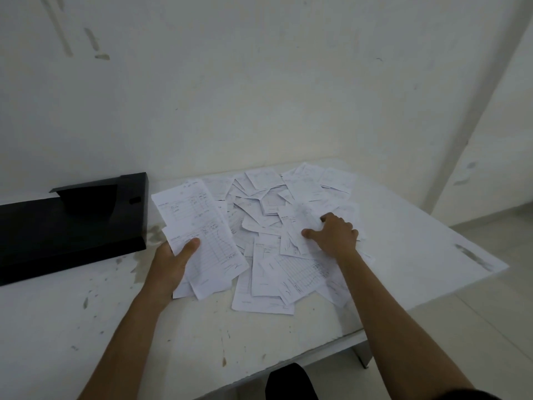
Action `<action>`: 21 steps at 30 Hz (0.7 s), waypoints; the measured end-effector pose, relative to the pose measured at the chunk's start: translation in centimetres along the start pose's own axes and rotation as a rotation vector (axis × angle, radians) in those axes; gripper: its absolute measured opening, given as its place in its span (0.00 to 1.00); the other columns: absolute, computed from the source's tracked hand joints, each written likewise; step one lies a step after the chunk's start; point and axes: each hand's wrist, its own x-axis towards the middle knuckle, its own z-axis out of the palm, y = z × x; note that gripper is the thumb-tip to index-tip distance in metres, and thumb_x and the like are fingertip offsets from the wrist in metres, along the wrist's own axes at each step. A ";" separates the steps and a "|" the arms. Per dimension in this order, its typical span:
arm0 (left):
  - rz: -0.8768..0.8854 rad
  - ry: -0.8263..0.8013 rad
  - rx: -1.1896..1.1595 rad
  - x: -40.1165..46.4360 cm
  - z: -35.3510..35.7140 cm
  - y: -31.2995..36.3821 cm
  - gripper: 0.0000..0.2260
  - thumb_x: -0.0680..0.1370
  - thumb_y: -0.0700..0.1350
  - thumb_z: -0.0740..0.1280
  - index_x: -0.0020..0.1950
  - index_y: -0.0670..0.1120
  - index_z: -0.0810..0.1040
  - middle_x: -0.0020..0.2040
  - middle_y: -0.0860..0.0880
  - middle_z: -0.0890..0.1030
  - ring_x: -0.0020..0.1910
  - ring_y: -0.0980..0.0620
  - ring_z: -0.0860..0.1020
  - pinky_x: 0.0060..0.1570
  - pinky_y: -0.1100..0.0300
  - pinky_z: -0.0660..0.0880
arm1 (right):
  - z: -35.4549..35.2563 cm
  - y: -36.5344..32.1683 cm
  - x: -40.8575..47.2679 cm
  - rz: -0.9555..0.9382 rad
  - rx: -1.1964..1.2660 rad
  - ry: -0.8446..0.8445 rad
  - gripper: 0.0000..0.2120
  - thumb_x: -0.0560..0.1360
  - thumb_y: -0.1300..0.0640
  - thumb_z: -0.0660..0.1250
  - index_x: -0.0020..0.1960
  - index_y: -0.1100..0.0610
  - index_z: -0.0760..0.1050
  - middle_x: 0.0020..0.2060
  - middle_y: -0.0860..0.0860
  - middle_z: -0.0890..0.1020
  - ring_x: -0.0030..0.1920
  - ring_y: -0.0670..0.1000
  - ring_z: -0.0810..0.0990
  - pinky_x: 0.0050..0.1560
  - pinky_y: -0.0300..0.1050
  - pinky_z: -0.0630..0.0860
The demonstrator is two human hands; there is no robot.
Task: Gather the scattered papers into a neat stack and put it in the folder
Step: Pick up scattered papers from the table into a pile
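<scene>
Several white printed papers (268, 203) lie scattered in a loose heap across the middle of the white table (418, 255). My left hand (173, 264) holds a small bundle of papers (199, 226) from below, thumb pressed on the top sheet, left of the heap. My right hand (334, 235) reaches into the heap with fingers spread and pinches a crumpled sheet (305, 223) between thumb and forefinger. A black folder (72, 226) lies open at the table's left side, against the wall.
The white wall rises directly behind the table. The table's right corner and front edge drop off to a pale tiled floor (461, 327). A dark shape (291, 382) shows under the front edge. Grey smudges mark the tabletop.
</scene>
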 end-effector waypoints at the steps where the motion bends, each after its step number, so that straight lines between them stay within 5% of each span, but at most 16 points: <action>1: -0.002 0.001 0.001 0.0 0.0 0.0 0.13 0.79 0.46 0.69 0.63 0.49 0.78 0.55 0.57 0.81 0.55 0.56 0.79 0.53 0.56 0.76 | 0.1 0.0 0.1 -0.012 0.026 -0.008 0.32 0.72 0.37 0.70 0.68 0.55 0.72 0.61 0.55 0.79 0.63 0.60 0.74 0.63 0.53 0.66; 5: -0.005 0.006 0.002 0.1 0.0 -0.3 0.13 0.78 0.46 0.69 0.63 0.49 0.78 0.55 0.57 0.82 0.55 0.54 0.79 0.54 0.55 0.75 | 0.1 0.3 -0.2 -0.001 0.161 0.052 0.29 0.77 0.42 0.67 0.72 0.57 0.70 0.67 0.56 0.76 0.67 0.60 0.73 0.68 0.54 0.63; 10: 0.017 -0.007 0.026 0.2 -0.1 -0.6 0.17 0.79 0.46 0.68 0.67 0.47 0.76 0.60 0.51 0.81 0.58 0.50 0.79 0.57 0.53 0.74 | -1.4 3.9 0.1 0.176 -0.088 0.264 0.31 0.71 0.35 0.70 0.64 0.56 0.74 0.61 0.59 0.74 0.62 0.62 0.71 0.62 0.54 0.65; 13: 0.028 -0.010 0.050 0.2 0.0 -0.6 0.17 0.79 0.46 0.68 0.68 0.47 0.76 0.61 0.51 0.81 0.60 0.50 0.78 0.58 0.52 0.74 | -2.2 4.7 1.1 0.230 -0.097 0.143 0.37 0.69 0.33 0.71 0.67 0.58 0.69 0.64 0.61 0.73 0.66 0.63 0.69 0.66 0.57 0.64; 21: 0.020 0.000 0.028 -0.2 0.2 -0.1 0.15 0.79 0.45 0.68 0.66 0.46 0.76 0.58 0.51 0.81 0.58 0.50 0.79 0.54 0.55 0.74 | -2.7 3.8 3.4 0.254 0.056 -0.031 0.33 0.71 0.37 0.72 0.68 0.55 0.72 0.65 0.58 0.76 0.67 0.61 0.72 0.68 0.56 0.63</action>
